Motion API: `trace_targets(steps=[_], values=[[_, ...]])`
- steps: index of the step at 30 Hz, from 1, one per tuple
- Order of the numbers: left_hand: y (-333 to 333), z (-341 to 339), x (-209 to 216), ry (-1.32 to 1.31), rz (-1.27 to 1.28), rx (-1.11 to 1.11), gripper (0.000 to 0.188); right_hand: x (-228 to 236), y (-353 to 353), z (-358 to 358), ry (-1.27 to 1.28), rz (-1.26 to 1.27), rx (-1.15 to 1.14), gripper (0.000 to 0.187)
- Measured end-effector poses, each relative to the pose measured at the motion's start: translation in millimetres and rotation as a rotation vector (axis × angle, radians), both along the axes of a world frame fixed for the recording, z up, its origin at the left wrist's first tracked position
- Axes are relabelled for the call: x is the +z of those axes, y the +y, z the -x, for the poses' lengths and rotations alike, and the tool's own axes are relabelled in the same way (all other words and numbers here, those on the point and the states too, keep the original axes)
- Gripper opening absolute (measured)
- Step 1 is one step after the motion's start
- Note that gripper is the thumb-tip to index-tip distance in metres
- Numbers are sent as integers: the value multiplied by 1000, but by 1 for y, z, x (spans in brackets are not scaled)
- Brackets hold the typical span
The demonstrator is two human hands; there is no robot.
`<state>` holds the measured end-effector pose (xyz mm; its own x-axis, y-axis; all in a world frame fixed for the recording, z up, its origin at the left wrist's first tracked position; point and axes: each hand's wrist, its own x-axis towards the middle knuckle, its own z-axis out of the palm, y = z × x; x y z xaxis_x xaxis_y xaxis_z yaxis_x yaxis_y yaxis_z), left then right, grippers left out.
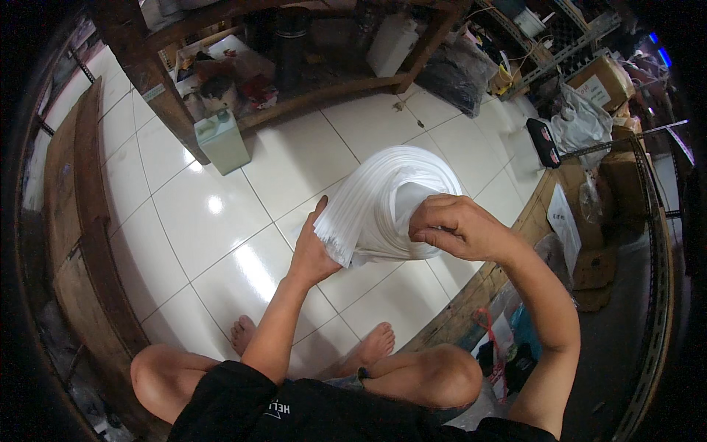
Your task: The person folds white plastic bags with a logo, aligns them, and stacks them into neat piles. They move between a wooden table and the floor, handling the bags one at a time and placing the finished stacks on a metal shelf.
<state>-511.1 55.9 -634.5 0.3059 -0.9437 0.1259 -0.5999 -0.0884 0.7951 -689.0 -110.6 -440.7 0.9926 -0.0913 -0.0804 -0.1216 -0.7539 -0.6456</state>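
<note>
A thick stack of thin white sheets, perhaps paper or plastic, is held up above the floor and bent over into a curl. My left hand grips its near left end, where the layered edges fan out; most of the fingers are hidden beneath it. At the right side of the curl, my right hand is closed, with thumb and fingers pinched at the inner layers. How many sheets lie in that pinch is hidden.
White tiles cover the floor. A pale green jerrycan stands by a cluttered wooden shelf ahead. Wooden planks border the left. On the right are metal racks, a cardboard box and plastic bags.
</note>
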Motion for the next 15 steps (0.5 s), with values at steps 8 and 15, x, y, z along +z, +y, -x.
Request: trace_targets(steps=[8, 15], values=[[-9, 1, -16, -34, 113, -1, 77, -4, -11, -2, 8, -35, -59, 16], [-7, 3, -21, -58, 56, 6, 85, 0, -13, 2, 17, -74, -40, 16]])
